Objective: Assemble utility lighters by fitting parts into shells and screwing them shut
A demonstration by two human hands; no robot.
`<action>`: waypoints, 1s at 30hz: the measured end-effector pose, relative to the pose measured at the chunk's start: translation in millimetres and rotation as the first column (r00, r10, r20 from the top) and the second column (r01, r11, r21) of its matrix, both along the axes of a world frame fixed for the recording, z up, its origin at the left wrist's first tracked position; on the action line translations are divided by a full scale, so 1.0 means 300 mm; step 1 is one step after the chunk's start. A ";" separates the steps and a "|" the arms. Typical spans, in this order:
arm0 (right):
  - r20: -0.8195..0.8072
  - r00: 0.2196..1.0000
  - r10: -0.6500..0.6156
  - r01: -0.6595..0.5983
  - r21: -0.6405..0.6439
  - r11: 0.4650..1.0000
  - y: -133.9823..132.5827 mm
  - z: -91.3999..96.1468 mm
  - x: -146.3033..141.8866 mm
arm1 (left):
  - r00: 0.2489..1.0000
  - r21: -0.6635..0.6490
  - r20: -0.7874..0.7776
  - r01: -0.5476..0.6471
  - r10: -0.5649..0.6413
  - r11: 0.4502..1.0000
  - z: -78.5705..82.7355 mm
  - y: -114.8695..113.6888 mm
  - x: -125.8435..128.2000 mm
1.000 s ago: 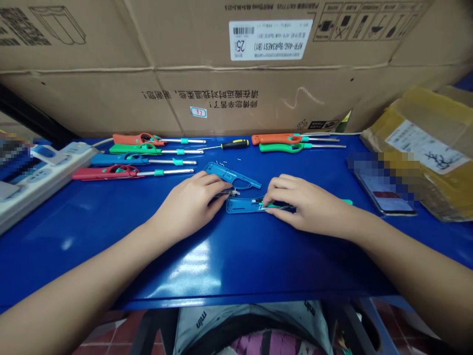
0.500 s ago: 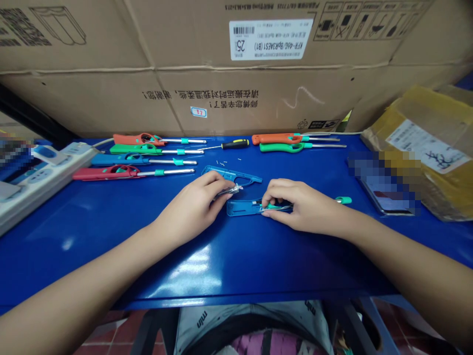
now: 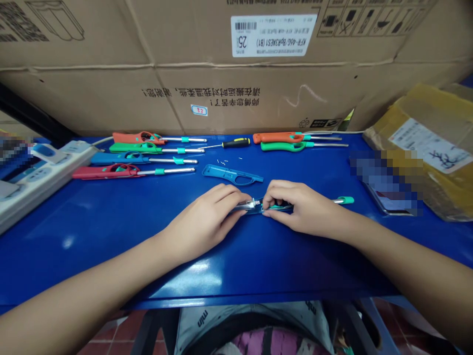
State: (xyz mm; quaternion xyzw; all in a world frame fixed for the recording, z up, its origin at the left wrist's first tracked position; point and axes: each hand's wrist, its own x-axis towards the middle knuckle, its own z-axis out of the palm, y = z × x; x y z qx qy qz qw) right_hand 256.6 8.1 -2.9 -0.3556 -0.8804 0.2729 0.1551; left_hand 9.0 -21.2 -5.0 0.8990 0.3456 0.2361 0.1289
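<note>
My left hand (image 3: 207,217) pinches a small clear, silvery lighter fuel tank (image 3: 250,204) between thumb and fingers. It is over the handle end of an opened blue lighter (image 3: 254,212), whose shell the hand partly covers. My right hand (image 3: 297,204) has its fingers closed on the middle of that lighter, where bits of green and thin wire show. The lighter's metal tube with a green slider (image 3: 346,200) sticks out to the right. Just beyond the hands lies the other blue shell half (image 3: 223,173), apart from both.
Several long lighters lie at the back left, including a red lighter (image 3: 107,172). Behind are a screwdriver (image 3: 236,143), tiny screws (image 3: 222,162) and an orange lighter (image 3: 275,138). A power strip (image 3: 48,172) borders the left; a phone (image 3: 391,199) and taped parcel (image 3: 432,182) sit right.
My left hand has moved right and slightly down, bringing the fuel tank over the opened lighter's handle end. My right hand stays nearly still.
</note>
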 end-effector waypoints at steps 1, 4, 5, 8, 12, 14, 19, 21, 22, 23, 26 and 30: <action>0.000 1.000 -0.001 0.001 -0.001 1.000 0.000 -0.001 -0.001 | 1.000 -0.002 0.005 -0.009 0.009 1.000 0.000 0.000 0.000; -0.011 1.000 -0.003 0.003 0.008 1.000 0.000 -0.006 -0.003 | 0.999 -0.017 0.039 -0.022 0.022 1.000 0.001 0.001 0.000; -0.016 1.000 0.003 -0.002 0.014 1.000 -0.001 -0.008 -0.004 | 0.998 -0.028 0.051 -0.021 0.022 0.999 0.002 0.002 0.000; -0.015 1.000 0.023 -0.022 0.022 1.000 -0.003 -0.007 -0.004 | 0.997 -0.069 0.072 -0.015 0.020 0.997 0.004 0.001 0.002; -0.009 0.999 0.043 -0.043 0.013 0.999 -0.005 -0.001 -0.005 | 0.991 -0.119 0.122 -0.034 0.049 0.992 -0.001 -0.003 0.003; -0.017 0.998 0.054 -0.053 0.009 0.999 -0.005 -0.001 -0.006 | 0.986 -0.178 0.137 -0.068 0.093 0.982 -0.003 -0.006 0.004; -0.038 0.999 0.039 -0.039 0.016 0.999 -0.008 -0.007 -0.008 | 0.980 -0.266 0.113 -0.129 0.163 0.955 0.010 -0.013 0.008; -0.012 0.999 0.040 -0.040 0.009 0.999 -0.012 -0.004 -0.008 | 0.981 -0.319 0.119 -0.111 0.155 0.941 0.017 -0.016 0.010; 0.006 0.999 0.042 -0.042 0.005 0.999 -0.014 -0.002 -0.007 | 0.980 -0.368 0.130 -0.094 0.152 0.925 0.018 -0.017 0.012; 0.022 0.999 0.044 -0.044 0.003 0.999 -0.017 0.000 -0.006 | 0.977 -0.430 0.152 -0.073 0.151 0.900 0.019 -0.019 0.015; 0.049 0.998 0.047 -0.047 0.013 0.999 -0.023 0.002 -0.005 | 0.948 -0.623 0.247 -0.002 0.199 0.782 0.016 -0.023 0.030; 0.053 0.997 0.052 -0.053 0.031 0.998 -0.025 -0.004 -0.007 | 0.900 -0.740 0.336 0.069 0.278 0.669 0.018 -0.025 0.051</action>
